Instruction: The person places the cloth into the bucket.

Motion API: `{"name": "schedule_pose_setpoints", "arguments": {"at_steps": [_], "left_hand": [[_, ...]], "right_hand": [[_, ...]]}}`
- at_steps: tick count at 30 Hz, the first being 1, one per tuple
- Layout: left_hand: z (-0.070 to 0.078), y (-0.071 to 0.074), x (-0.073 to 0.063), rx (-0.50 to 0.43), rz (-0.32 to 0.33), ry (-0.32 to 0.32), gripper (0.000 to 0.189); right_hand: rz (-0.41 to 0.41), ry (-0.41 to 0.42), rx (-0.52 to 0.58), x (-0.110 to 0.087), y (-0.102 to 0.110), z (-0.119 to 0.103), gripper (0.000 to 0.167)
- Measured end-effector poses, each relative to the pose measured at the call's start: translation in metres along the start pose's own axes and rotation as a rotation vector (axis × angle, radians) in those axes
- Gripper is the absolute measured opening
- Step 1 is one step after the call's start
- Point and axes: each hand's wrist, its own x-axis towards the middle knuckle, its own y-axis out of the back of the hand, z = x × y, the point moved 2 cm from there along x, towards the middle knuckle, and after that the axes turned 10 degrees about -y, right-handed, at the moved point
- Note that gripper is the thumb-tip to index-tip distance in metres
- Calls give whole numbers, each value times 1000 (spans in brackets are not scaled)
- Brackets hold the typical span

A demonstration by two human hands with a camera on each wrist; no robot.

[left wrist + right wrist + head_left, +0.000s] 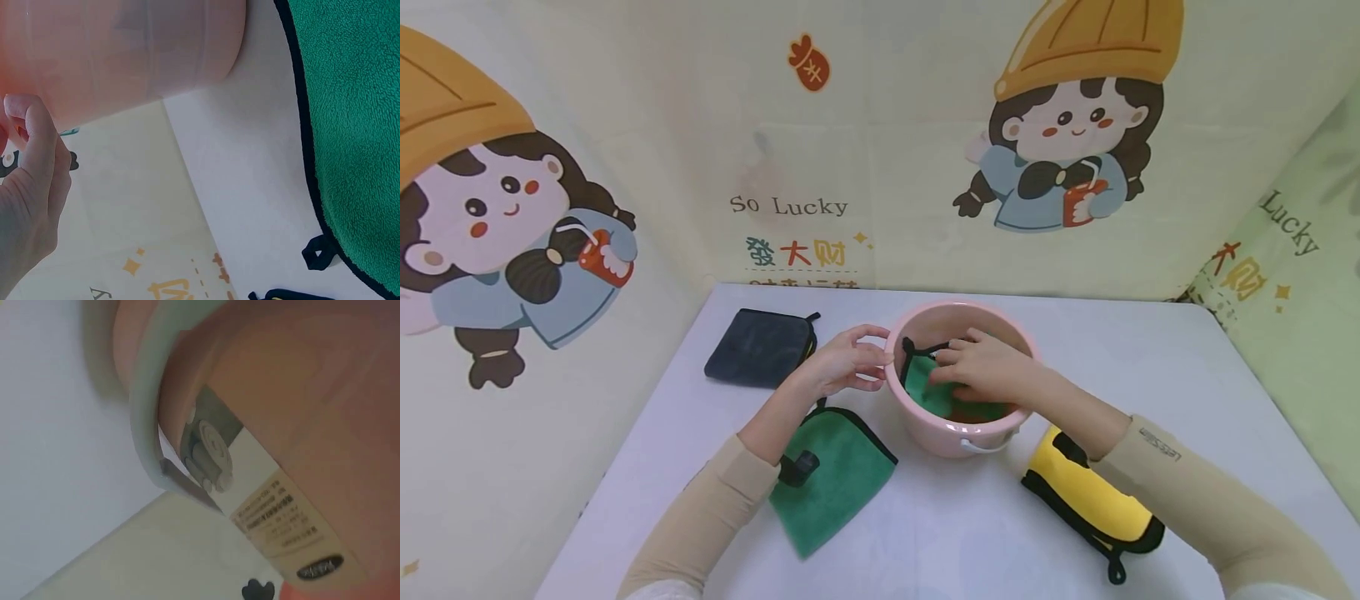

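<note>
A pink bucket (925, 421) stands upright on the table, its pale handle (988, 446) hanging at the front. My left hand (850, 362) pinches the left side of its rim between thumb and fingers; the left wrist view shows this hand (37, 169) against the bucket wall (137, 56). Inside the bucket lies a green towel (921, 387) with black edging. My right hand (988, 367) reaches in over the right rim, its fingers spread and resting on this towel. In the right wrist view the bucket's label (281, 512) shows, and the hand is out of sight.
Left of the bucket lie a folded dark cloth (760, 346) and, under the left forearm, a green towel (842, 483) with black trim. A yellow rolled cloth (1090, 492) with black edging lies partly under the right forearm. A printed curtain (910, 167) hangs behind the table (955, 533).
</note>
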Motion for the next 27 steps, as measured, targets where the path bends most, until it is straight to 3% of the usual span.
{"name": "schedule_pose_setpoints", "arguments": {"at_steps": [6, 12, 19, 27], "left_hand": [[1, -2, 0, -7, -6, 2, 45], [1, -3, 0, -9, -9, 4, 45], [1, -2, 0, -14, -16, -3, 45], [2, -2, -1, -18, -10, 6, 46]], "right_hand": [[245, -140, 62, -24, 29, 13, 43], [438, -364, 88, -70, 46, 27, 45], [403, -680, 120, -127, 36, 23, 64], [341, -808, 127, -168, -6, 1, 80]]}}
